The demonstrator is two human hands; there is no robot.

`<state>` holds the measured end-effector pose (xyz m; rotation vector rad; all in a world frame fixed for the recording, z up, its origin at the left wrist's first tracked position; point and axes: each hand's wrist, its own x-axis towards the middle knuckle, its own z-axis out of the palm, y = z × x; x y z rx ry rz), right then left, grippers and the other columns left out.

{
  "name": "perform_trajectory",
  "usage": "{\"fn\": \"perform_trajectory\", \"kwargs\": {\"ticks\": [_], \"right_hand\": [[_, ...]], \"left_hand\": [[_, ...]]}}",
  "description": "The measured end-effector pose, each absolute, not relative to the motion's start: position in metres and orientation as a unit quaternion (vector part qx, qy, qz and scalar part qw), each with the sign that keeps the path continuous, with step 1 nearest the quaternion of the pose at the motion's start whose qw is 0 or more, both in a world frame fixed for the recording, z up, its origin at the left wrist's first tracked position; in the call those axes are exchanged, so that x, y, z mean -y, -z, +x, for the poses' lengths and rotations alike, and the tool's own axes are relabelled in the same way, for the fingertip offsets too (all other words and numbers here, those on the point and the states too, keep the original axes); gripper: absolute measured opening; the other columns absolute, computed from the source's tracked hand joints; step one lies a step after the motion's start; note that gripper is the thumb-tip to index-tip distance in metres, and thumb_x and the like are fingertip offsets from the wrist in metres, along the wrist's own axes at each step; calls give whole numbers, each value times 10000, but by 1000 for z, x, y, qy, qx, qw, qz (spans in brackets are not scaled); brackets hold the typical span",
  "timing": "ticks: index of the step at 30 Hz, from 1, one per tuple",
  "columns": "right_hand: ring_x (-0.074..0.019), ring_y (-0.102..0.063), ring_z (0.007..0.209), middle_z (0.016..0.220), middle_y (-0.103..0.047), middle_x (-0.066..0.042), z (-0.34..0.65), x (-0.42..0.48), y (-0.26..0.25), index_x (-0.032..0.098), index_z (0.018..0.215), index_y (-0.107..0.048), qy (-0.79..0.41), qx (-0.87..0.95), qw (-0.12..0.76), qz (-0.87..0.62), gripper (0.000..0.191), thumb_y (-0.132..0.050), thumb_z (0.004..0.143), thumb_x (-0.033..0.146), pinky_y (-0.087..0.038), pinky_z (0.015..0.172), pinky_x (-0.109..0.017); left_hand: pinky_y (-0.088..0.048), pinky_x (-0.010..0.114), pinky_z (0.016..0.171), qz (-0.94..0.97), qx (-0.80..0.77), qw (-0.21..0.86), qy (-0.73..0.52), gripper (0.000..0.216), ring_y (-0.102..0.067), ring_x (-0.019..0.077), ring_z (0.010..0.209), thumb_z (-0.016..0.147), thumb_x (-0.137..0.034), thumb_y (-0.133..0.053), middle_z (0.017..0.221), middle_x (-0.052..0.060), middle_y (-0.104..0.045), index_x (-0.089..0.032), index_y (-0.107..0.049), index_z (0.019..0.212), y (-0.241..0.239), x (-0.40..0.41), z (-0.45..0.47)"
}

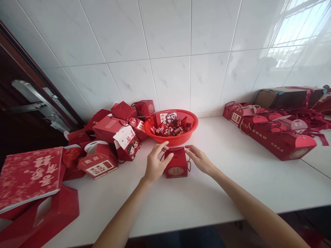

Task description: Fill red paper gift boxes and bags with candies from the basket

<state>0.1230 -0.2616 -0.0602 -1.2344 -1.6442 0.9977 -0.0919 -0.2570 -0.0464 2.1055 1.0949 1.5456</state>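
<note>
Small red cardboard gift box (176, 164) stands at frame centre on white counter (232, 182), between both hands. Left hand (155, 163) fingers spread, touching its top-left edge; right hand (200, 159) open, fingertips at its right side.

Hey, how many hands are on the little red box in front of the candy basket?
2. The left hand pinches the small red box at its top left corner; the right hand rests fingertips against its top right edge. No other hands are in view.
</note>
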Motion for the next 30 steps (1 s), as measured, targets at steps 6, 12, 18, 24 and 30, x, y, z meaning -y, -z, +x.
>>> {"fn": "perform_trajectory", "kwargs": {"ticks": [6, 12, 18, 24, 30], "right_hand": [[-226, -695, 885, 892, -741, -61, 126, 263, 54, 213, 1065, -591, -373, 652, 407, -519, 315, -459, 944, 472, -513, 801, -358], [-192, -666, 677, 694, -676, -18, 129, 267, 40, 207, 951, -595, -458, 614, 400, -503, 295, -544, 895, 493, -506, 651, -316], [-135, -582, 603, 646, -596, 54, 130, 278, 25, 221, 1109, -575, -571, 552, 488, -363, 458, -775, 739, 401, -496, 662, -310], [-140, -587, 712, 885, -681, -29, 131, 280, 14, 234, 1055, -623, -537, 559, 554, -303, 381, -786, 743, 376, -507, 657, -309], [-177, -635, 788, 835, -694, -27, 143, 279, -14, 235, 1005, -643, -470, 580, 575, -334, 304, -756, 776, 399, -523, 777, -370]], "left_hand": [[-531, 326, 854, 739, -437, 157, -487, 238, -621, 184, 875, 894, -386, -615, 844, 39, -642, -222, -768, 814, 41, 260, -91], [-534, 346, 913, 690, -487, 263, -468, 220, -649, 216, 1016, 793, -409, -669, 1074, 66, -633, -224, -757, 873, 43, 258, -90], [-539, 344, 769, 687, -567, 232, -392, 436, -629, 174, 764, 808, -478, -657, 1034, 65, -652, -252, -685, 1180, 37, 262, -93], [-484, 267, 602, 643, -531, 285, -473, 432, -476, 86, 533, 752, -446, -726, 892, 26, -640, -200, -694, 1105, 26, 267, -88], [-529, 327, 849, 588, -396, 435, -555, 345, -665, 181, 822, 792, -437, -714, 828, 36, -683, -167, -701, 1007, -27, 279, -83]]}}
